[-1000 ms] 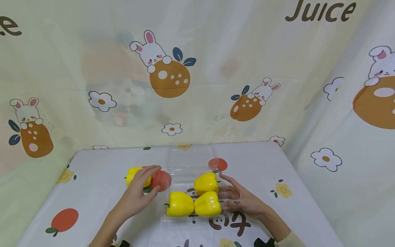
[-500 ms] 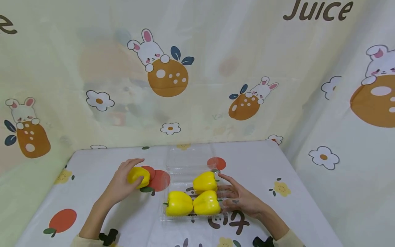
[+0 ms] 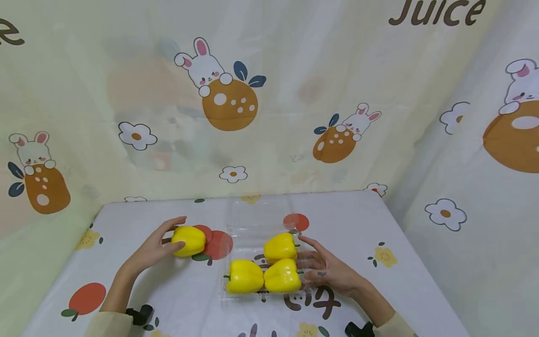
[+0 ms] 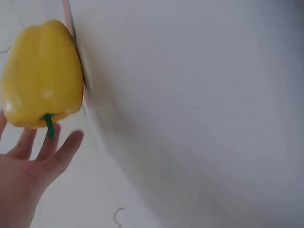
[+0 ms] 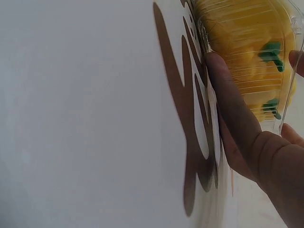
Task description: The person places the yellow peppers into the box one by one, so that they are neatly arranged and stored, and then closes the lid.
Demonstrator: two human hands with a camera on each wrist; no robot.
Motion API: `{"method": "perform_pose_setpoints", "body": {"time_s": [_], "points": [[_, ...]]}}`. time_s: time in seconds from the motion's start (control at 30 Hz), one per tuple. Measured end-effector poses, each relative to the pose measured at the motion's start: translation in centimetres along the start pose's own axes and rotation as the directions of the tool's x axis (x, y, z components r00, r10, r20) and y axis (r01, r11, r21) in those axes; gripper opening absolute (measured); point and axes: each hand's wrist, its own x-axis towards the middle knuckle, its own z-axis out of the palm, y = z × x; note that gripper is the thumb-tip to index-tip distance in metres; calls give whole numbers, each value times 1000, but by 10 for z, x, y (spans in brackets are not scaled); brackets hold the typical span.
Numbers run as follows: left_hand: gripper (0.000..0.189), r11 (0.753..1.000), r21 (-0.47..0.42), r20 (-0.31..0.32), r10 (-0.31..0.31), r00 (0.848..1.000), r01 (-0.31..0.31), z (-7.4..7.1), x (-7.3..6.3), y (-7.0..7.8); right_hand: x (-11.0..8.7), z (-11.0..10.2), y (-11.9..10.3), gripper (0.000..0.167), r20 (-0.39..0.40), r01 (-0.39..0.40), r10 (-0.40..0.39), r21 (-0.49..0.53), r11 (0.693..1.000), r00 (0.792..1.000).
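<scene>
A yellow bell pepper (image 3: 190,241) lies left of a clear plastic clamshell box (image 3: 242,248), its green stem pointing at my left hand in the left wrist view. My left hand (image 3: 153,248) is at that stem end, fingers spread, with the thumb (image 4: 69,147) apart from the skin. Inside the box sit a back pepper (image 3: 280,248), a front left pepper (image 3: 245,277) and a front right pepper (image 3: 283,276). My right hand (image 3: 330,274) rests along the box's right side, thumb (image 5: 228,85) against the ribbed wall and fingertips at the rim.
The box's clear lid (image 3: 261,216) lies folded back behind it. A white cloth (image 3: 345,220) printed with fruit and flowers covers the table. A curtain (image 3: 278,140) with rabbit prints hangs behind the far edge.
My left hand has moved left, from over the loose pepper's right side to its stem end. The right hand stays at the box, and the boxed peppers have not moved.
</scene>
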Motion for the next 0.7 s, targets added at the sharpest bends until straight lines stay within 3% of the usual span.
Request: {"method": "perform_pose_setpoints", "body": {"time_s": [0.27, 0.7], "points": [[70, 997, -53, 76, -50, 996, 54, -5, 2, -15, 0, 0, 0, 105, -5, 6, -6, -1, 1000, 1000], [72, 985, -157, 91, -63, 994, 77, -7, -2, -24, 0, -1, 0, 105, 7, 10, -10, 6, 1000, 1000]]}}
